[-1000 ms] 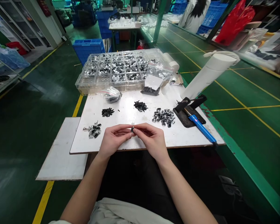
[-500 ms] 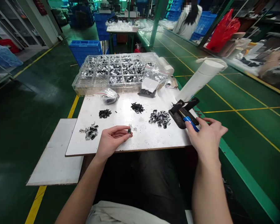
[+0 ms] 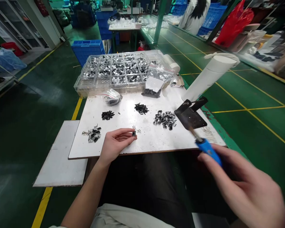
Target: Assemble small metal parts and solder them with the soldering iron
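1. White flat worktop (image 3: 156,139) lies ahead of the right fingers (image 3: 232,155), clamped round one blue-handled, metal-tipped iron (image 3: 207,150); if hot, a careless swing could burn the left fingers (image 3: 121,132).
2. Left fingers pinch one small black-and-silver part (image 3: 134,133); loose grip could drop it.
3. Beyond them: two silver-black heaps (image 3: 94,134) (image 3: 165,119), one black stand (image 3: 194,118), two black heaps (image 3: 107,115) (image 3: 141,108).

The right hand (image 3: 248,186) and its blue tool (image 3: 208,150) were blurred; the part (image 3: 134,133) in the left hand (image 3: 112,145) was too small to identify.
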`<state>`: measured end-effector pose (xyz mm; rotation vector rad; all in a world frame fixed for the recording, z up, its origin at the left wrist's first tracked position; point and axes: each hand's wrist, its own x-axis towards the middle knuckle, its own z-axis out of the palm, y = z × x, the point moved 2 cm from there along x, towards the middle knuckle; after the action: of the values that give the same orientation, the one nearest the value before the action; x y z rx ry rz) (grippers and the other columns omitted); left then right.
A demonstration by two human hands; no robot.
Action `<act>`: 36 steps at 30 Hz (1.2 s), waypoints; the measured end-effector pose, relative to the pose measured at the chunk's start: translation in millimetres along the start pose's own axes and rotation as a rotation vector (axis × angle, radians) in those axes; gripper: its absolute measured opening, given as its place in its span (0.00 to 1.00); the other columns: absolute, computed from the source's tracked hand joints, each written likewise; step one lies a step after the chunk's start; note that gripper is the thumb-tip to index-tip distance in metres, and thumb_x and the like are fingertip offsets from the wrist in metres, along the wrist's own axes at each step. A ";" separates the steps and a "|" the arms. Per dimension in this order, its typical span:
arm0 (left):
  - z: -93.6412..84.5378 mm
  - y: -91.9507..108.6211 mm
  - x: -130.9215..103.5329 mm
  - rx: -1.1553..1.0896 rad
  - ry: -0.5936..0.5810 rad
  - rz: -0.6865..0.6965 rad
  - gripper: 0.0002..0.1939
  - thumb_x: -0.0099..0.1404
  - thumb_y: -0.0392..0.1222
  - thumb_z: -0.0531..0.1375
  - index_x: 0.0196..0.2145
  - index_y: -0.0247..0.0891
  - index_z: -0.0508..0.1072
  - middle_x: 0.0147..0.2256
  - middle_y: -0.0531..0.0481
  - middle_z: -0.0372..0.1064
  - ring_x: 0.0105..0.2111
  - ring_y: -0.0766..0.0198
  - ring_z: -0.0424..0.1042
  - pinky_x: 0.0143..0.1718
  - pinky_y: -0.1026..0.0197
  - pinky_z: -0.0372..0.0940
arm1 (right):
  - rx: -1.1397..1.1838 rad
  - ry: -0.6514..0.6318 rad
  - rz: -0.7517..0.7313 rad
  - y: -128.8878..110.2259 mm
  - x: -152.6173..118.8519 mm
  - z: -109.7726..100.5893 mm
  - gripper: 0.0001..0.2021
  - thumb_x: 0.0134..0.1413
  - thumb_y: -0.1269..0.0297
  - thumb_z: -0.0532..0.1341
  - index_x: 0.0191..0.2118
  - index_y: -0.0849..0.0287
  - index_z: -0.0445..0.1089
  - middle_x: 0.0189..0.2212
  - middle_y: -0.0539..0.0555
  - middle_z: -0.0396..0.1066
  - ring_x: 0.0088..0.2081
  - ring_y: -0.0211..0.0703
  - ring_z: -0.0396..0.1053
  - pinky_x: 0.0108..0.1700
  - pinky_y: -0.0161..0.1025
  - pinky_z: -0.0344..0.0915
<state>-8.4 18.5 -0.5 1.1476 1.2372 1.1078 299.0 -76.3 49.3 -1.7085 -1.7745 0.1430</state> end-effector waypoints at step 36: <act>-0.6 -1.9 -3.1 0.017 -0.060 0.045 0.16 0.54 0.44 0.73 0.41 0.38 0.83 0.33 0.48 0.83 0.36 0.54 0.83 0.45 0.57 0.78 | -0.462 -0.106 -0.684 -41.2 48.2 27.7 0.17 0.69 0.53 0.56 0.47 0.60 0.76 0.24 0.50 0.68 0.23 0.38 0.66 0.26 0.41 0.53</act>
<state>-9.1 15.2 -2.1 1.2177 1.1812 1.0900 253.0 -27.7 66.9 -1.2821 -2.5071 -0.5156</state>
